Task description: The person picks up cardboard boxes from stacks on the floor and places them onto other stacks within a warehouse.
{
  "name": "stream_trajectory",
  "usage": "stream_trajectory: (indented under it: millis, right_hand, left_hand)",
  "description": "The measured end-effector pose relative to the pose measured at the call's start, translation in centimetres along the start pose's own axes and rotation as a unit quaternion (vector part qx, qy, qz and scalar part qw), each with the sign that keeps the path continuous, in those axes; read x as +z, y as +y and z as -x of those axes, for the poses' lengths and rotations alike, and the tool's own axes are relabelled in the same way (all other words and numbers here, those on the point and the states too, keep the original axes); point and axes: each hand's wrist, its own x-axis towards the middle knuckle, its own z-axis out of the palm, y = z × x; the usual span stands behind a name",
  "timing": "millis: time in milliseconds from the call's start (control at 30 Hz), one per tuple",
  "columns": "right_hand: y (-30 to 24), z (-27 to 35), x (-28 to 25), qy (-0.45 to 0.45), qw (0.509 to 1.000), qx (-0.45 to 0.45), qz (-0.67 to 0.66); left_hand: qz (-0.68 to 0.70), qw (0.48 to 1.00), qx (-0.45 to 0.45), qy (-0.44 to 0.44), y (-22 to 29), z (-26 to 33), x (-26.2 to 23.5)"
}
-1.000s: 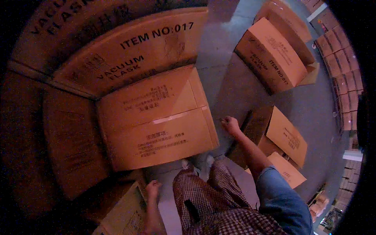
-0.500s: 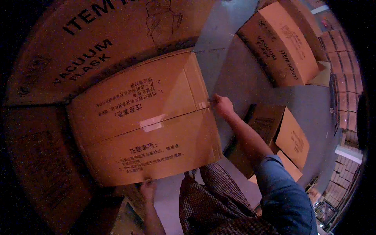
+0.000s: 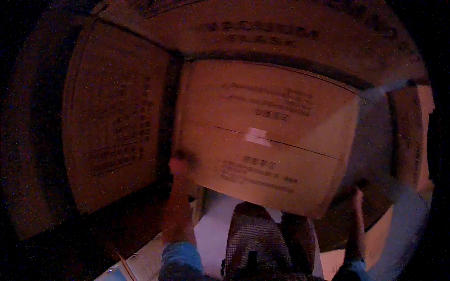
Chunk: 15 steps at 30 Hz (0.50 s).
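One left hand (image 3: 179, 164) and one right hand (image 3: 357, 194) make two, with two sleeves (image 3: 182, 260) and two trouser legs (image 3: 255, 234). One middle box (image 3: 215, 107) bears one tape strip (image 3: 258, 136) and two text blocks (image 3: 258, 174). Beside it is one left box (image 3: 112, 122); behind, one rear box (image 3: 262, 35).

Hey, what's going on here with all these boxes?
A person is at a big closed carton, pale tape across its seam. The left hand is at the carton's near left corner; blur hides any grip. The right hand is off the carton's right side, seemingly apart. One box stands left, another beyond.
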Motion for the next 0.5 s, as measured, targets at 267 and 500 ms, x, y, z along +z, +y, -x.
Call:
stream_trajectory:
  millis: [267,500]
  right_hand:
    - [-13.9,2.0,1.4,-0.019,0.929,-0.083,-0.36]
    - [-35.4,1.2,6.3,-0.032,0.85,-0.511,0.127]
  left_hand:
    - [0.026,0.998,-0.06,0.017,4.2,0.2,0.4]
    - [0.043,0.996,-0.016,0.079,6.0,-2.3,-1.0]
